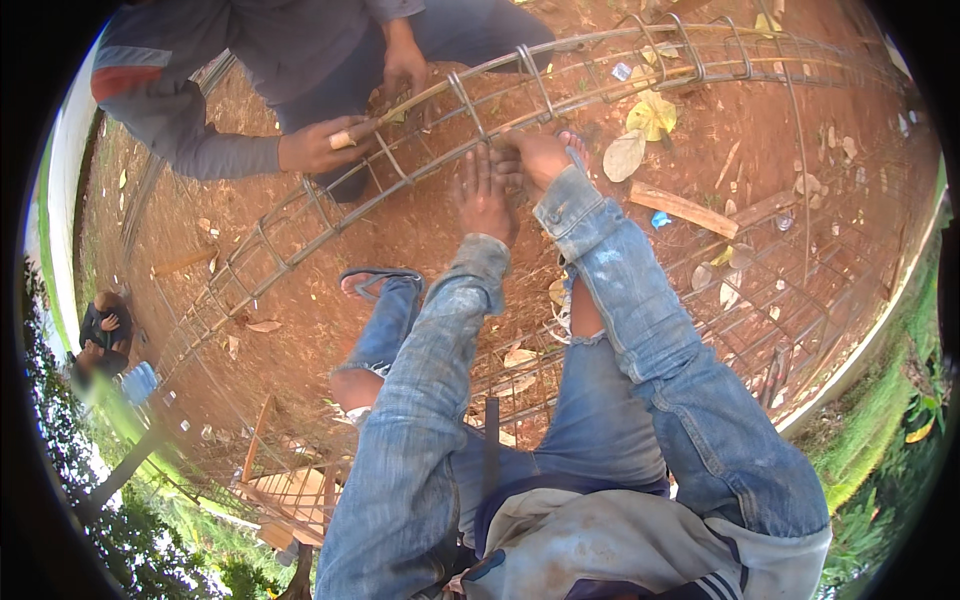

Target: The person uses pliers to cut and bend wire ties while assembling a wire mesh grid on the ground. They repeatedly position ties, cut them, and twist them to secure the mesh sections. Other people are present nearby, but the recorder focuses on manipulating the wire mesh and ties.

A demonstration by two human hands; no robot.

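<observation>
A long steel rebar cage (402, 180) arcs across the ground in front of me, its long rods ringed by bent stirrups. My left hand (486, 202) reaches up to the near rod, its fingers stretched out against it. Beside it, my right hand (541, 158) is bent over the same rod with fingers closed on it; the fingertips are partly hidden. Across the cage a co-worker in a dark grey top crouches. That person's one hand (325, 146), with a tan wrap on a finger, and other hand (404, 66) are at the far rod.
Yellow and dry leaves (652, 115) and a wooden strip (684, 208) lie on the reddish soil. A rebar mesh (760, 290) spreads at the right. My sandalled foot (372, 283) is below the cage. Another person (105, 330) sits far left, near a tree trunk (125, 470).
</observation>
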